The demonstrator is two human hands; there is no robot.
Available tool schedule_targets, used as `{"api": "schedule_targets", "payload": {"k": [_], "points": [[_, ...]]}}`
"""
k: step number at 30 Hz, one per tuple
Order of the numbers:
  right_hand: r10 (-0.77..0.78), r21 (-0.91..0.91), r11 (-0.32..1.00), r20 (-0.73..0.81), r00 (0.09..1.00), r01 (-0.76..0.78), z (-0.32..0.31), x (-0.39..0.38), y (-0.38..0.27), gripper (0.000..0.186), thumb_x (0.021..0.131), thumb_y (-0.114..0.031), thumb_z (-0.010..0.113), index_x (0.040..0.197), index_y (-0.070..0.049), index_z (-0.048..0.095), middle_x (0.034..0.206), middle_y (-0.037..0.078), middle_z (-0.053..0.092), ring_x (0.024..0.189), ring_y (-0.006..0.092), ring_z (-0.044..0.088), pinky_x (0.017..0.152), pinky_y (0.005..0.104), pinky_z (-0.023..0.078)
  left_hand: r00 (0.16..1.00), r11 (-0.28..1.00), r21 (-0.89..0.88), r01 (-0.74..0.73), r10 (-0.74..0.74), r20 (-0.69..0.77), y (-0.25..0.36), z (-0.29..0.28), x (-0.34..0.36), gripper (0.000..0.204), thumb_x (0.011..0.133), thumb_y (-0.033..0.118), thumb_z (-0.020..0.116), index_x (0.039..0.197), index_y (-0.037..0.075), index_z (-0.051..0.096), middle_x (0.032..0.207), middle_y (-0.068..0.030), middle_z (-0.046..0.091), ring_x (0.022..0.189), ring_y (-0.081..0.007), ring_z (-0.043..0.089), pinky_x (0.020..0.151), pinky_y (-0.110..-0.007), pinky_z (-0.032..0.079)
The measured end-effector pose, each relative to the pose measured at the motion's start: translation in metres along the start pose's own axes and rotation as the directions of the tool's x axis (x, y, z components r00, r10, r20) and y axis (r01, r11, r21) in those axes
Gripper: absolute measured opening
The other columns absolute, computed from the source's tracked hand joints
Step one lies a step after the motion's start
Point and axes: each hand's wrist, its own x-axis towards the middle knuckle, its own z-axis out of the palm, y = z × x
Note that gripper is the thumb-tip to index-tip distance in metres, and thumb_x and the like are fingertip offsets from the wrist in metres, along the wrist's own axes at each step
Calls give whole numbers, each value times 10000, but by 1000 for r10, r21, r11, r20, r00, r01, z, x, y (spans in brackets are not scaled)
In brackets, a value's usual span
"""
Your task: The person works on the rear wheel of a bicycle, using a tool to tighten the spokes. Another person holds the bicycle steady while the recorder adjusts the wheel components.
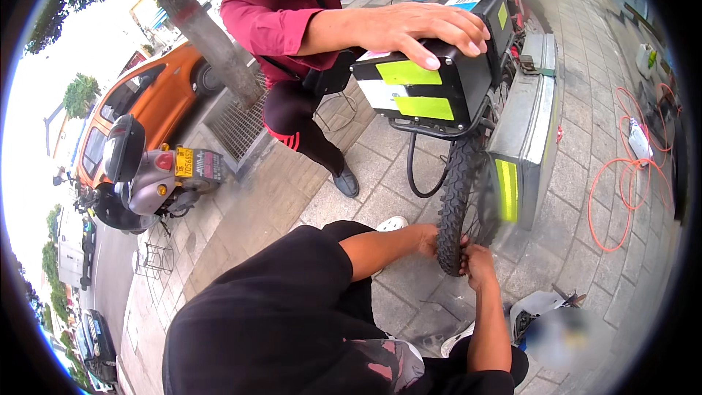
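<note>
A knobby black bicycle tire (455, 183) stands upright beneath a black box (409, 88) with yellow-green patches on the rear rack. My left hand (428, 240) is against the left side of the tire's lower part, its fingertips hidden behind the rubber. At the right side of that wheel my right hand (477, 265) has closed fingers by the spokes; what they hold is too small to make out. A person in a maroon shirt (259, 22) rests a hand (431, 33) on top of the box. A silver pannier (532, 139) flanks the wheel on the right.
An orange car (150, 95), a tree trunk (205, 29) and a parked scooter (153, 183) stand to the left beside a metal grate (234, 135). On the right, an orange hose (614, 197) lies coiled on the paving. Blurred gear (537, 311) sits at lower right.
</note>
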Motion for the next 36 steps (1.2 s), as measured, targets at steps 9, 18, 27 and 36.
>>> {"api": "schedule_targets", "payload": {"k": [9,18,27,36], "points": [[44,273,961,-8,999,-40,-18,-2,13,167,959,-295,724,972,-139,666,754,-28,577,605,115,560,484,272,472,945,977,27,-214,214,-246,-6,9,22,148,958,148,673,1023,18,700,1000,-139,722,889,-275,704,791,-436,587],[173,278,947,-19,985,-161,-12,4,2,112,974,-229,685,951,-172,591,753,-22,571,611,123,559,504,274,469,470,614,537,-579,789,-396,-32,-41,75,262,968,228,564,980,-1,691,835,-205,688,721,-394,689,690,-553,569],[-225,-371,916,-161,961,153,19,-8,-20,317,973,-171,651,712,4,605,559,94,584,416,186,561,377,342,442,819,895,20,-446,418,-393,-45,-72,68,381,1008,365,466,1174,85,664,1115,-131,708,1031,-318,668,906,-531,521],[-490,-783,558,-45,870,274,-8,39,-13,290,871,-112,655,645,66,618,554,139,604,422,247,606,401,374,477,887,884,-246,-398,304,-347,-37,-40,69,415,1015,382,429,1205,88,652,1183,-147,691,1095,-321,646,975,-505,494]]}}
